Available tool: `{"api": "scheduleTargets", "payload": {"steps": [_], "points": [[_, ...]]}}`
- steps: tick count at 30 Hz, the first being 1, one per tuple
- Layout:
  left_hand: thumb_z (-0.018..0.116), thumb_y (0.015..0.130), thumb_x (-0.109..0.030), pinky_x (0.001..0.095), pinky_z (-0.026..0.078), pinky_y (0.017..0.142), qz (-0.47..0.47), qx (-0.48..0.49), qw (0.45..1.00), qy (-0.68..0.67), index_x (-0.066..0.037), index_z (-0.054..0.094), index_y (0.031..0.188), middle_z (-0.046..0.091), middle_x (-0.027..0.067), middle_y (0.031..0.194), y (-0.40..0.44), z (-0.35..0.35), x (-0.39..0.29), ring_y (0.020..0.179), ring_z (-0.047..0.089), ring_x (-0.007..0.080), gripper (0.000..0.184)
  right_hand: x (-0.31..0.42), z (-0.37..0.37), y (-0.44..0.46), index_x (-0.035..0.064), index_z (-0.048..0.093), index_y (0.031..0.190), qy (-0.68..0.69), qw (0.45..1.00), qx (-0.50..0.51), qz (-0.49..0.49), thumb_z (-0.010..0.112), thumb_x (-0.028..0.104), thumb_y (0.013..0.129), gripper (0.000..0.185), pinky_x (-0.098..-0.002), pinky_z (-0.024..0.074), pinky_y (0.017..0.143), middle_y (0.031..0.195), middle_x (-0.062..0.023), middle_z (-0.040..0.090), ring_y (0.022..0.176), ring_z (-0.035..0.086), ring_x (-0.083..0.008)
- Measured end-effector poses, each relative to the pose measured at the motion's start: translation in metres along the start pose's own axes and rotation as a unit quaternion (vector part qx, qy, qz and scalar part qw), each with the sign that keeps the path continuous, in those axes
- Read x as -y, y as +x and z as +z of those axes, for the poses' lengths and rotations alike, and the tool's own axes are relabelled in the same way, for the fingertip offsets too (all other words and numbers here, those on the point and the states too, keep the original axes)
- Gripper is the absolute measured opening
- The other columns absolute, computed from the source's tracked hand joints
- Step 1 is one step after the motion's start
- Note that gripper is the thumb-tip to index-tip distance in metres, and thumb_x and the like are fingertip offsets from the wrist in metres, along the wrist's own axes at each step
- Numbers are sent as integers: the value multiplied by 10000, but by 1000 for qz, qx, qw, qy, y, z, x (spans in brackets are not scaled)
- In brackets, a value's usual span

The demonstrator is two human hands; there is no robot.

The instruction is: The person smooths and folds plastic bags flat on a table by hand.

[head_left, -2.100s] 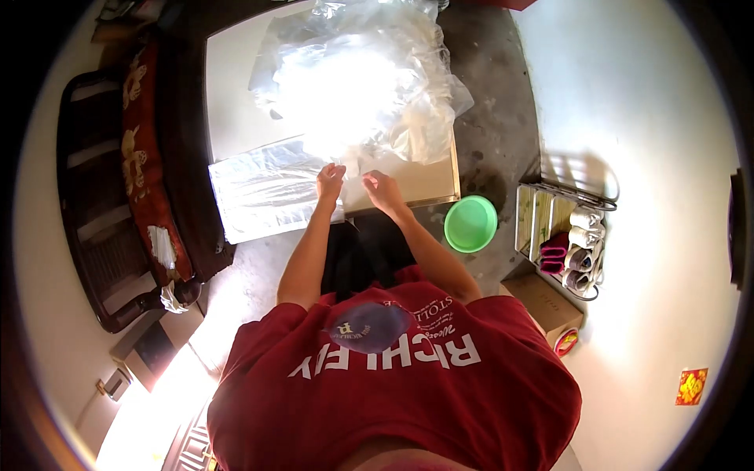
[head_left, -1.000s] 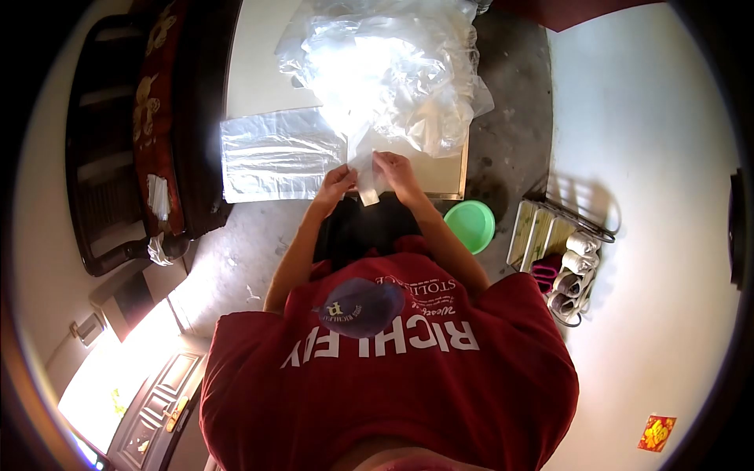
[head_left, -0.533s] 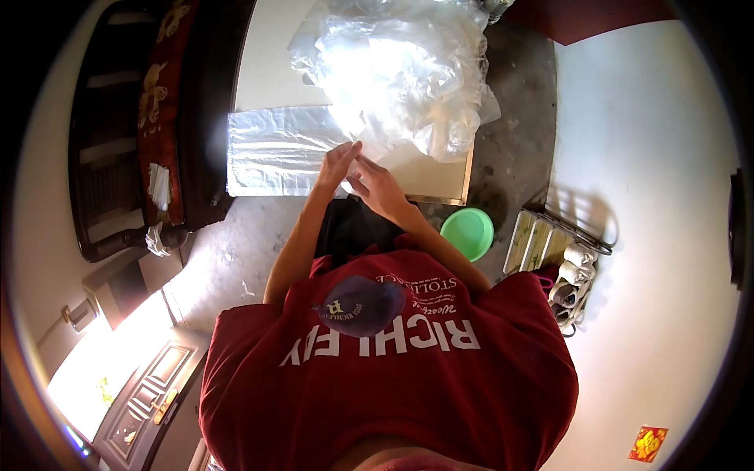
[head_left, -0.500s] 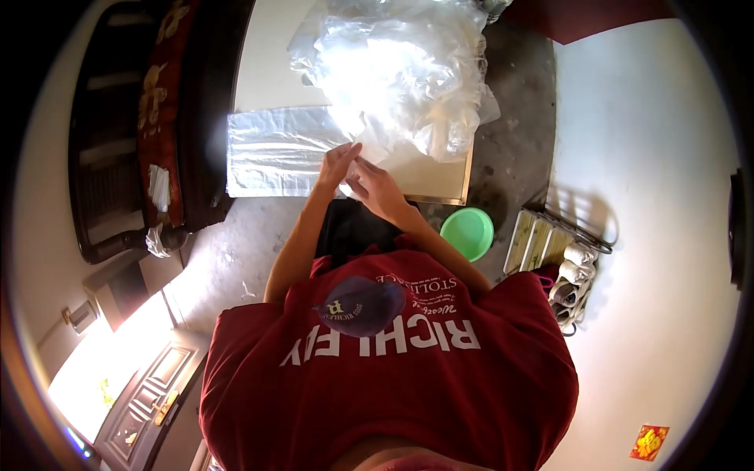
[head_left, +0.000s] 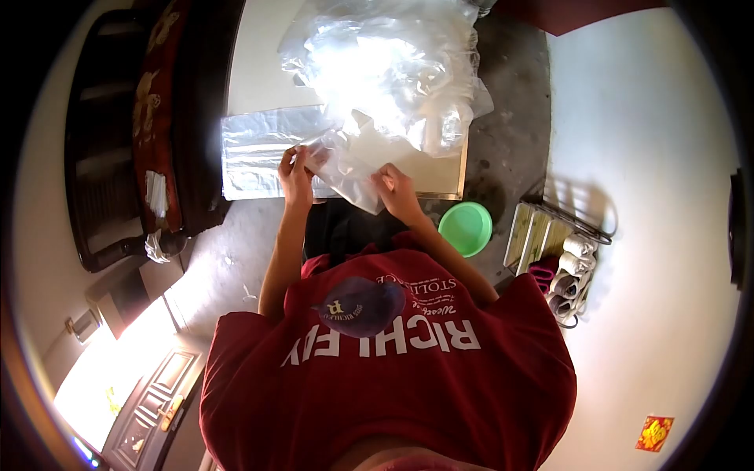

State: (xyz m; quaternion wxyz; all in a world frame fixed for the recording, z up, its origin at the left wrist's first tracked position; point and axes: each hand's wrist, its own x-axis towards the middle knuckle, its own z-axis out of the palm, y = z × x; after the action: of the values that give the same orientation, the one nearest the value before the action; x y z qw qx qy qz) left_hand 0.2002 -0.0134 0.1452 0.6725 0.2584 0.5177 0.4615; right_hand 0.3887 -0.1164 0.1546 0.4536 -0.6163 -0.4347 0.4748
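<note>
We hold a thin clear plastic bag (head_left: 339,171) by its two sides, stretched out over the near edge of the table (head_left: 271,59). Our left hand (head_left: 296,179) pinches one side between thumb and fingers, and our right hand (head_left: 398,194) has its fingertips curled together on the other side. A big crumpled heap of clear plastic (head_left: 393,67) sits on the table, past our hands. A flat shiny plastic sheet (head_left: 255,157) lies on the table's left part. The green basin (head_left: 466,229) is on the floor, just beside the table's near right corner.
</note>
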Motion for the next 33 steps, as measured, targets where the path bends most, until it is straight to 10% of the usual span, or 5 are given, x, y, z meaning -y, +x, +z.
{"api": "scheduleTargets", "payload": {"steps": [11,17,23,28,33], "points": [[571,886,-120,224,450,713,152,-161,935,277,32,541,877,596,61,790,-51,-32,-12,710,525,79,155,-40,36,31,-15,588,974,-20,993,102,64,536,176,898,212,-301,471,650,790,-105,630,700,601,-170],[594,861,-79,206,399,593,207,-108,946,226,32,535,832,535,26,688,-58,-49,-20,654,476,50,129,26,89,55,15,522,1039,-108,980,106,-133,672,196,812,326,-356,504,734,922,-145,653,884,644,-284],[590,862,-102,181,261,465,103,-96,990,18,-46,511,782,445,-49,628,-43,-102,-9,581,400,-3,126,17,147,66,13,507,865,-145,968,31,-201,608,127,840,155,-408,465,626,788,-159,618,734,602,-359],[380,961,-284,364,380,987,-236,108,919,-296,38,435,1263,555,156,1204,-21,-139,-46,1085,546,250,445,15,185,59,9,479,811,-102,986,51,-119,500,125,909,154,-391,442,544,684,-137,607,618,591,-339],[435,941,-353,356,448,892,-284,154,920,-222,47,515,1159,583,135,1115,35,-178,-31,1029,560,237,462,20,197,48,-22,487,823,-143,977,114,-107,480,109,923,165,-344,446,576,679,-168,592,627,601,-314]]}}
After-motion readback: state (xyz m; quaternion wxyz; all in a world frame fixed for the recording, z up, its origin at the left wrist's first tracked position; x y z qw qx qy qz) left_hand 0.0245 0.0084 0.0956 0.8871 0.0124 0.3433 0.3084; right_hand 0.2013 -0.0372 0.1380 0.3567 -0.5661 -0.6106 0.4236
